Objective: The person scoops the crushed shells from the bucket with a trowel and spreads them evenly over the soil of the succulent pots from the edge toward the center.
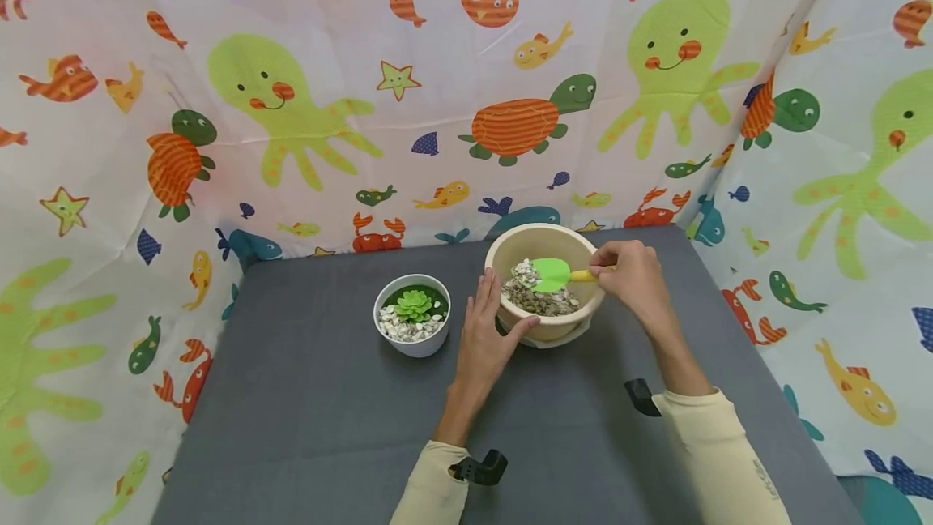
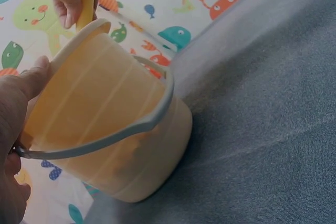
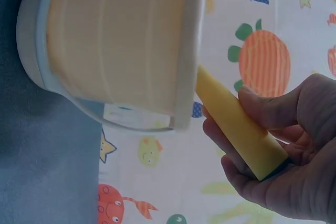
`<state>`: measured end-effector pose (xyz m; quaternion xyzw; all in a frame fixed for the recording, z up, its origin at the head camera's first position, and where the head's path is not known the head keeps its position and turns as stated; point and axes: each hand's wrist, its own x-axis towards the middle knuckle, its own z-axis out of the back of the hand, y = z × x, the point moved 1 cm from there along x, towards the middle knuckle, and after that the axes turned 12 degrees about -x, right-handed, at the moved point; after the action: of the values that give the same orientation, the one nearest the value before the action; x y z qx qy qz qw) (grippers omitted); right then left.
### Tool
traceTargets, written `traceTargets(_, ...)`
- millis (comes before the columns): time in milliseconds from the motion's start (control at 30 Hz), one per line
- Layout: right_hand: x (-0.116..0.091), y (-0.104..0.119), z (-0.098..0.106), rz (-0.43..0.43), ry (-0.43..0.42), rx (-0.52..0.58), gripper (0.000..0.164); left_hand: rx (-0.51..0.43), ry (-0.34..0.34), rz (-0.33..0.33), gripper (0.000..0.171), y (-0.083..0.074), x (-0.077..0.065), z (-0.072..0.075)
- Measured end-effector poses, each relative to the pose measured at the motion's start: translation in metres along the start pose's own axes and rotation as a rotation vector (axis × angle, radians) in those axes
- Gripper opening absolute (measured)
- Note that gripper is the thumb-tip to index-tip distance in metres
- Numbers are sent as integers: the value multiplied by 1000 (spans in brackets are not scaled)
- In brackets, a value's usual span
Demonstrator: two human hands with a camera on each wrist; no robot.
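My left hand grips the left side of a cream bucket, its thumb at the near rim. In the left wrist view, the bucket's pale handle hangs down across its side. With my right hand I hold a small toy shovel by its yellow handle. The shovel's green blade is inside the bucket, over a layer of small stones. Pale stones lie against the blade's left edge; whether they rest on it I cannot tell. Both wrist views show the bucket from outside, hiding its contents.
Left of the bucket, a white pot holds a green artificial succulent and white pebbles. Both containers stand on a grey cloth-covered table. A curtain printed with sea animals hangs behind and along both sides.
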<state>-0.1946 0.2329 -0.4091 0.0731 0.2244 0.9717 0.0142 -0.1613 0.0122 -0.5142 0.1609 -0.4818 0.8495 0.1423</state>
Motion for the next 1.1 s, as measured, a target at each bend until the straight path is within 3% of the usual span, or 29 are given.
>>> traceTargets(300, -6, -1, 11, -45, 5, 17, 7, -2, 17, 2, 87, 1, -1, 3)
traceTargets(533, -12, 7, 20, -45, -10, 23, 6, 50, 70, 13, 82, 3, -8, 25)
traceTargets(767, -14, 29, 29, -3, -31, 41, 5, 32, -55, -3, 73, 4, -8, 62)
traceTargets(967, -13, 56, 22, 64, -14, 78, 4, 93, -210, 87, 71, 18, -17, 94)
traceTargets(1100, -12, 75, 13, 110, 1, 110, 4, 108, -265, 171, 77, 33, -26, 108)
